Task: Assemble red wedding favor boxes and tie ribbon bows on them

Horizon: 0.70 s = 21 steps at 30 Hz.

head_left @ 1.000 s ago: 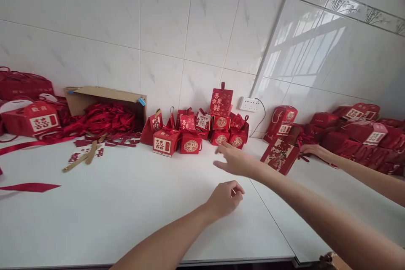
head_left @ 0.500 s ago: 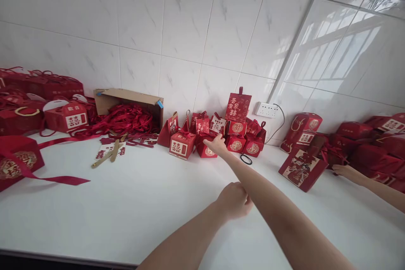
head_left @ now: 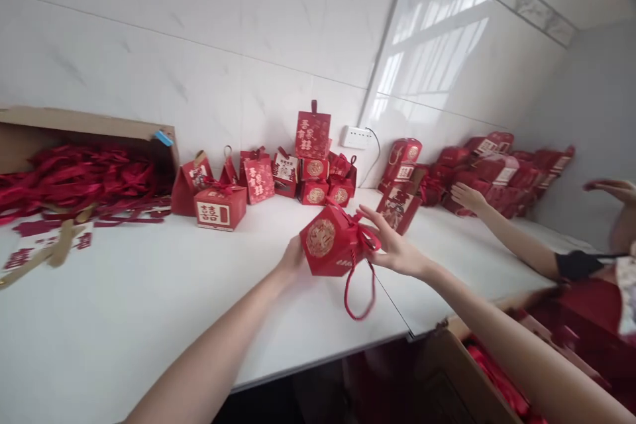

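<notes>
Over the white table I hold a red gift box (head_left: 326,242) tilted, its round gold emblem facing left. My left hand (head_left: 292,260) grips its left side, with the fingers partly hidden behind it. On the box's right side, my right hand (head_left: 395,248) has thumb and fingers around the red ribbon bow (head_left: 368,237). A red cord loop (head_left: 360,308) dangles below the bow. Behind the held box stand several other red boxes, among them a small box with a white label (head_left: 221,207) and an upright red tag-topped box (head_left: 313,136).
Left, a cardboard box (head_left: 89,120) holds tangled red ribbon (head_left: 94,179). Gold-coloured strips (head_left: 62,245) lie before it. At right, a co-worker's hand (head_left: 468,199) reaches toward piled red boxes (head_left: 489,175). An open carton (head_left: 447,364) stands below the table edge.
The gift box has come out of the row and is lifted toward me. My left hand has moved from the bare tabletop onto it. The view has swung right.
</notes>
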{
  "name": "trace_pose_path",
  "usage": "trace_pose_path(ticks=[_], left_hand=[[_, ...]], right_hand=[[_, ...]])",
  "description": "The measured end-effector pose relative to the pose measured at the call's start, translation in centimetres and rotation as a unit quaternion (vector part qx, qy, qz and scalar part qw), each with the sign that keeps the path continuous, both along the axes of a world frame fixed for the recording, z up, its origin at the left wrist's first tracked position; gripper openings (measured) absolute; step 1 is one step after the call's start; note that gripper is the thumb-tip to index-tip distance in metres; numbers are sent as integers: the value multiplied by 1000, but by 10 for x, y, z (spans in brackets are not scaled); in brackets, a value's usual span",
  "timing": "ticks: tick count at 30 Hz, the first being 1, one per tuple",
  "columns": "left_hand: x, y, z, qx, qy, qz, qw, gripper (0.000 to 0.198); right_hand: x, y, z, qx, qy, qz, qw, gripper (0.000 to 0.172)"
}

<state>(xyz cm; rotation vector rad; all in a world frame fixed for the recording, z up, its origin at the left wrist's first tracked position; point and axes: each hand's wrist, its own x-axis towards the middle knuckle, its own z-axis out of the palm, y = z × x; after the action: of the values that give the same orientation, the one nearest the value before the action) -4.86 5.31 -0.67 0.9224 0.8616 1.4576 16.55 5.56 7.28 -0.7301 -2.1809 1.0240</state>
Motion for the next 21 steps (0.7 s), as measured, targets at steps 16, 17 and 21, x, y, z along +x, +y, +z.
trace_pose_path(ticks=[16,17,21], left_hand=[[-11,-24,26,22,73,-140,987,23],[-10,-23,26,32,73,-123,989,24],[-9,-23,28,88,122,-63,987,28]], right_hand=[[15,-8,-40,-199,242,-64,948,38],[16,-9,-39,-213,255,-64,941,34],[16,-13,-36,-212,261,-61,940,28]])
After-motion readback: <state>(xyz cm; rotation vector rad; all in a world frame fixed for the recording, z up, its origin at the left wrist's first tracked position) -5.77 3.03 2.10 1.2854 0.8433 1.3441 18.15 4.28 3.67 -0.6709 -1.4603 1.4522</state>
